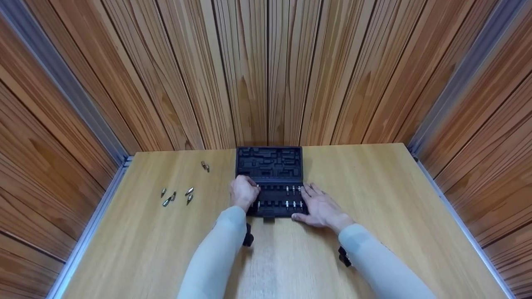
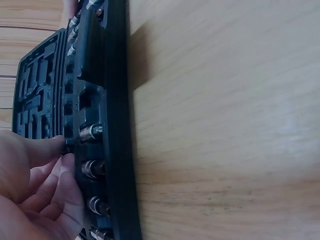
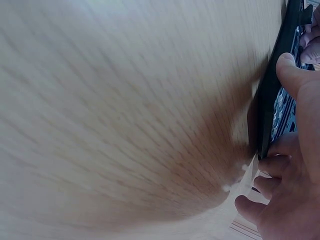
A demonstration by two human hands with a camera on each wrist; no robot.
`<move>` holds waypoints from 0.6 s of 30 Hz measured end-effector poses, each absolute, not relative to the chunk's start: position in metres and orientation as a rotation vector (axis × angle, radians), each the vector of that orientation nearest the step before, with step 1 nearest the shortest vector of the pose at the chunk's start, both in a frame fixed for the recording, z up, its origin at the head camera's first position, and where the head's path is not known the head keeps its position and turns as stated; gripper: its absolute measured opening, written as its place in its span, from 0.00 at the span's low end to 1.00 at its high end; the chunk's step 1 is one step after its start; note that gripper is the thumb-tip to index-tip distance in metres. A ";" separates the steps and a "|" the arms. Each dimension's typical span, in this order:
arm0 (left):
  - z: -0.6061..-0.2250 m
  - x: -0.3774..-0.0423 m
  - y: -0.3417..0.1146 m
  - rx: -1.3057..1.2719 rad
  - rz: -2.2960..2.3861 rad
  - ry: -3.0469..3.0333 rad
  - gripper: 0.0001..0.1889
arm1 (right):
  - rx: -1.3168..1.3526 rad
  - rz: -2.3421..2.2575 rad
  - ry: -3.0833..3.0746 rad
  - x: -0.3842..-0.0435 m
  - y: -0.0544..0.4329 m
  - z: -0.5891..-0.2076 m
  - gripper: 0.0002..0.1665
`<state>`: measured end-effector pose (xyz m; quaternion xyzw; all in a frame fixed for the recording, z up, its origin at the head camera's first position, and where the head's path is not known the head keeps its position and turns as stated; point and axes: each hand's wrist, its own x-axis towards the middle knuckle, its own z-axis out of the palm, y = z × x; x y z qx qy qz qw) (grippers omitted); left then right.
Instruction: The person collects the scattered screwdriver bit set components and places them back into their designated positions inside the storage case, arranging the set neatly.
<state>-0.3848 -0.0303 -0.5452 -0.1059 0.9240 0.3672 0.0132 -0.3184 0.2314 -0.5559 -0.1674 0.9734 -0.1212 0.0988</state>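
A black plastic bit case (image 1: 272, 214) lies open on the table, its moulded lid (image 1: 269, 160) tilted up at the back. Metal bit sockets (image 2: 92, 169) sit in its slots in two rows. My left hand (image 1: 243, 191) is over the left part of the case. Thumb and forefinger pinch a small dark bit socket (image 2: 66, 149) at the back row, mostly covered by the fingertips. My right hand (image 1: 323, 207) rests on the right side of the case with fingers extended; its thumb (image 3: 286, 62) presses the front rim.
Several loose bit sockets (image 1: 189, 199) lie on the table (image 1: 124, 249) left of the case, with a pair (image 1: 205, 166) farther back. A latch tab (image 1: 269, 219) sticks out from the case front. Wood-panelled walls (image 1: 266, 74) stand behind and at both sides.
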 end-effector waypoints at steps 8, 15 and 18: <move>-0.549 -0.385 -0.030 -0.331 1.164 2.928 0.04 | -0.525 -0.334 2.888 -0.319 0.231 -0.556 0.62; -0.548 -0.387 -0.029 -0.360 1.156 2.940 0.07 | -0.504 -0.334 2.877 -0.319 0.230 -0.555 0.61; -0.547 -0.387 -0.028 -0.363 1.167 2.935 0.10 | -0.489 -0.338 2.876 -0.319 0.229 -0.555 0.61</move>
